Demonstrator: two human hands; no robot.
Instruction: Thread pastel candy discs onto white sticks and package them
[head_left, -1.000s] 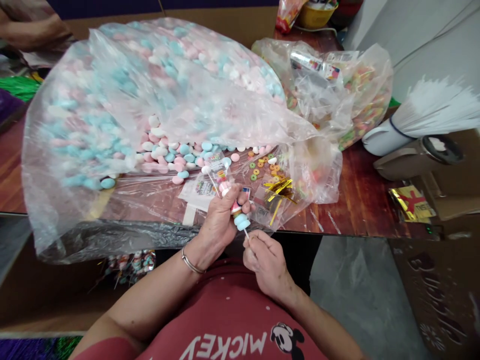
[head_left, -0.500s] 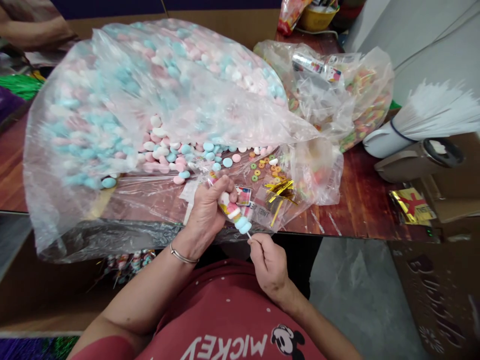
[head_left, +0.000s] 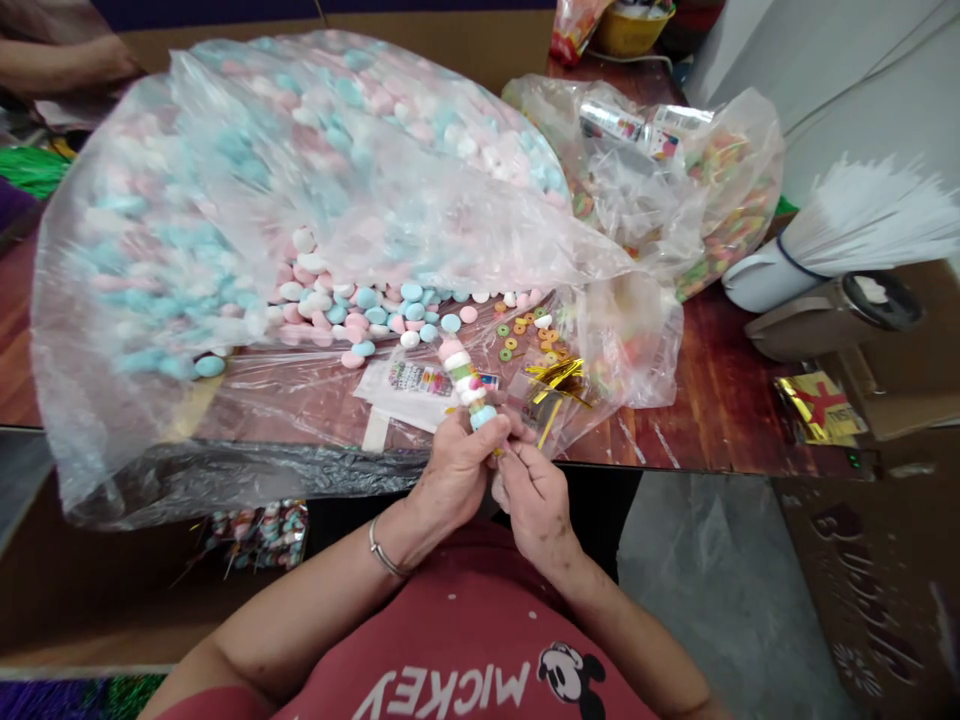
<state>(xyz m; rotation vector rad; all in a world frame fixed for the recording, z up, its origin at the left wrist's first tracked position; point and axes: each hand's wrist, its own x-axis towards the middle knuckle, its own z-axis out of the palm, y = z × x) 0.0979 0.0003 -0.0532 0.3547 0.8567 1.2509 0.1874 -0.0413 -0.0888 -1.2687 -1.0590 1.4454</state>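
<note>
Both hands have drawn together since a second ago: then the left hand was wrapped around the candy skewer with the right pinching the bare stick below it, and now the skewer stands nearly upright above the near edge of the table. The left hand and right hand meet at its base, touching each other. The fingers of both are pressed together, pinching the bottom of the candy skewer, right under its lowest blue piece; the stick itself is hidden by them.

Held only at the foot, the stack of pink, white and green pieces looks top-heavy to me. A loose pinch could let it tip forward into the gold twist ties or the loose ring candies just beyond. A hard squeeze might push the pieces up the stick or crack one.

Behind, the big plastic bag of pastel candies gapes towards the near edge, and a nudge could spill more out.
</note>
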